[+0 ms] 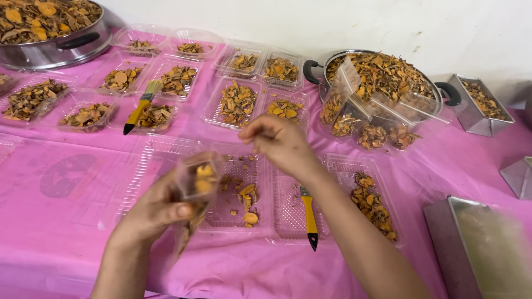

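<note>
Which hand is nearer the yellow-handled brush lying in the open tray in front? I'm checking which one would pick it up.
Right. The right hand hovers just above the brush, its forearm alongside it. The left hand is farther left, holding a small clear container.

Pink-covered table (pixel 66 232): clear trays (pixel 237 102), steel pots (pixel 55 50), steel tins (pixel 476 105), yellow brush (pixel 138 108)

My left hand (pixel 152 213) holds a small clear bag (pixel 197 180) of orange chips. My right hand (pixel 280 141) pinches chips above an open clear tray (pixel 235 213). A yellow brush (pixel 308 216) lies near, on the pink worktop (pixel 66 221).
</note>
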